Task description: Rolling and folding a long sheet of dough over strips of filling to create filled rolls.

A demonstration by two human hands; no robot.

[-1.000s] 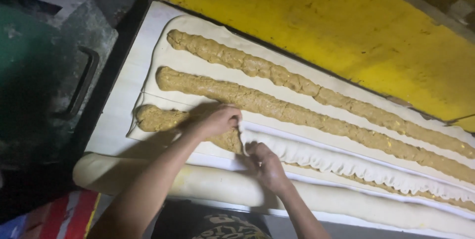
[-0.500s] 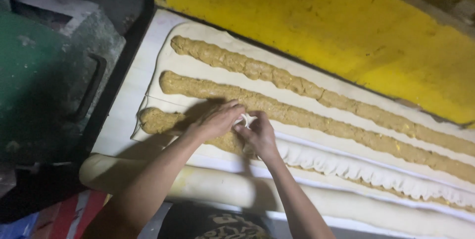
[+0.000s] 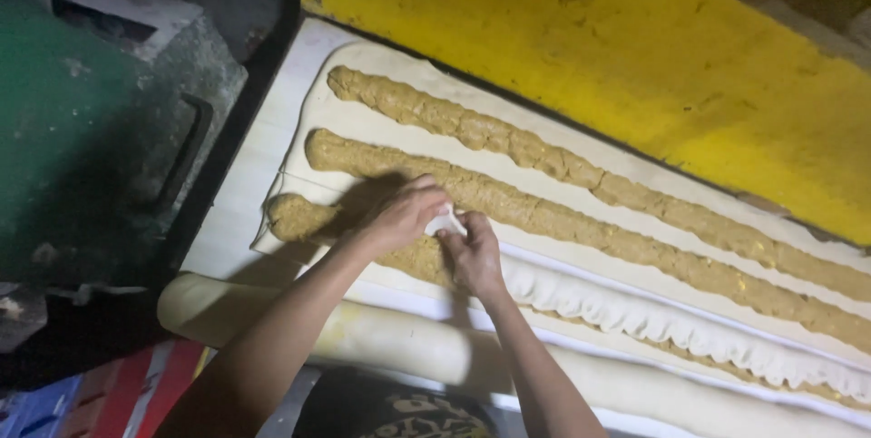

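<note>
The fingers (image 3: 446, 220) of both hands meet on a small white fold of dough edge (image 3: 445, 223), pinched shut around it between the two. The left hand (image 3: 404, 214) lies over the nearest filling rope (image 3: 299, 218), knuckles up, and the right hand (image 3: 472, 252) presses in from just beside it on the right, the two hands touching at the fingertips. That nearest rope of brown filling runs left of the hands uncovered; right of the hands it is hidden under a crimped dough seam (image 3: 671, 327) with a ruffled ridge. Just beyond the nearest rope lie a middle filling rope (image 3: 581, 220) and a far filling rope (image 3: 544, 152), both bare on the pale dough sheet (image 3: 363, 121). Nearer the person than that rope, a smooth dough roll (image 3: 399, 334) stretches along the counter (image 3: 231, 220). Beyond the far rope stands a yellow wall (image 3: 562, 39), and left of the ropes a green machine (image 3: 82, 121).
</note>
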